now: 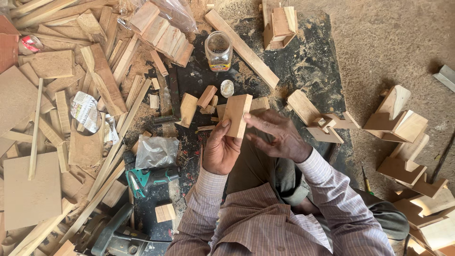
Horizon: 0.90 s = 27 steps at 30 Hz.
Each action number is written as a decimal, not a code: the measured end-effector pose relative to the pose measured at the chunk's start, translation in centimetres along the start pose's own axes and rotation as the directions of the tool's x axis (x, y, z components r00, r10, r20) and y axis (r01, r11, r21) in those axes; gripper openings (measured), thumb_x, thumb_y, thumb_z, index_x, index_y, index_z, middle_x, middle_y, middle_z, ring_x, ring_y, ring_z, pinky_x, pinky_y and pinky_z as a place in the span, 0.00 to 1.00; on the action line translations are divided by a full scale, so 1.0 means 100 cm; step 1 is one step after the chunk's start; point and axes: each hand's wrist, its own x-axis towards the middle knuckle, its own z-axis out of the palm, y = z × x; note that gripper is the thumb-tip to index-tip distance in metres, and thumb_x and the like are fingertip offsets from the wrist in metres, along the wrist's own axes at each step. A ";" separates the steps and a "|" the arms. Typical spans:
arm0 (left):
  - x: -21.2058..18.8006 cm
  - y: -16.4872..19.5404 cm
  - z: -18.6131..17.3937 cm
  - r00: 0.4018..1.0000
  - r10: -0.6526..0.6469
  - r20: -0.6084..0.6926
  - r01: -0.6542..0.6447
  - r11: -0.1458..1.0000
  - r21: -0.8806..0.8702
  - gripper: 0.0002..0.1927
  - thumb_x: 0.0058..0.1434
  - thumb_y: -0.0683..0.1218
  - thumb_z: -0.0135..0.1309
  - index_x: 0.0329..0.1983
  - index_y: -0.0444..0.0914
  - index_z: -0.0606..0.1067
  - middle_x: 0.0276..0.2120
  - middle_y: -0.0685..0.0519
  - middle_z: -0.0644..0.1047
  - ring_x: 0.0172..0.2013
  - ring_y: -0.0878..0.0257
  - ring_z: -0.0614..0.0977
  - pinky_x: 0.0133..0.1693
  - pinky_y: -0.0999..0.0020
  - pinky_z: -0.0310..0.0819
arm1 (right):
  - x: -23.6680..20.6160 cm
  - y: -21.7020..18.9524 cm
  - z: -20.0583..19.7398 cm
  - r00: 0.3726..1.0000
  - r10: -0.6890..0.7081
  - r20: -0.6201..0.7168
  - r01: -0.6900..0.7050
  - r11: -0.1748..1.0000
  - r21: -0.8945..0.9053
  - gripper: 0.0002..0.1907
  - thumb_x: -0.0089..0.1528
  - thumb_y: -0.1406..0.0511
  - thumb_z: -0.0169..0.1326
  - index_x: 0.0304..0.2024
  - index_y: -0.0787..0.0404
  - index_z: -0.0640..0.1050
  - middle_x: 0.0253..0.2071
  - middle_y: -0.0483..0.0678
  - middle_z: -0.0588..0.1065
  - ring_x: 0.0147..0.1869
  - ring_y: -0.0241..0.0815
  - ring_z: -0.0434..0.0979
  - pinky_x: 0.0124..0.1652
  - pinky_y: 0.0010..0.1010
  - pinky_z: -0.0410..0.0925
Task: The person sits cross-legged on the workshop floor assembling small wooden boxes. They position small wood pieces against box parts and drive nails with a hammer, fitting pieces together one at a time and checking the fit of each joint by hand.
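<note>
On a sawdust-strewn workshop floor [407, 42], the left hand [219, 152] is clamping a flat, pale-brown rectangular wooden block [237, 115], long axis pointing toward twelve o'clock. The right hand [277, 137], fingers spread and gripping nothing, is hovering at three o'clock, fingertips touching the block's edge.

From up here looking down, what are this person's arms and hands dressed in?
Both hands, the left hand and the right hand, are bare: no gloves, and no rings or watch that I can make out. Both arms wear a long-sleeved shirt in brownish fabric with fine pale stripes crossing into checks, cuffs reaching the wrists.
</note>
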 end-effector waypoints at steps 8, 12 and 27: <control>0.001 -0.011 0.012 1.000 -0.026 0.016 0.025 0.996 0.090 0.14 0.67 0.41 0.58 0.54 0.32 0.75 0.49 0.46 0.82 0.48 0.57 0.86 0.51 0.66 0.84 | -0.016 -0.004 0.004 0.999 0.040 0.010 -0.041 0.990 0.138 0.43 0.62 0.66 0.68 0.75 0.44 0.62 0.42 0.44 0.80 0.42 0.33 0.82 0.40 0.28 0.79; -0.001 -0.014 0.010 0.992 -0.054 0.117 0.050 0.998 0.041 0.13 0.72 0.40 0.58 0.56 0.29 0.75 0.48 0.43 0.82 0.47 0.57 0.86 0.48 0.67 0.84 | -0.022 -0.008 0.003 0.997 -0.035 0.067 0.023 0.985 0.171 0.43 0.63 0.66 0.66 0.76 0.41 0.62 0.43 0.44 0.81 0.38 0.34 0.82 0.39 0.29 0.79; -0.004 -0.027 0.015 0.997 -0.071 0.014 0.069 0.994 0.090 0.15 0.68 0.38 0.57 0.57 0.31 0.73 0.51 0.46 0.81 0.51 0.59 0.84 0.52 0.65 0.84 | -0.032 -0.008 -0.025 0.986 -0.033 -0.162 -0.095 0.692 -0.716 0.42 0.59 0.66 0.66 0.71 0.26 0.66 0.47 0.44 0.76 0.40 0.41 0.78 0.38 0.35 0.73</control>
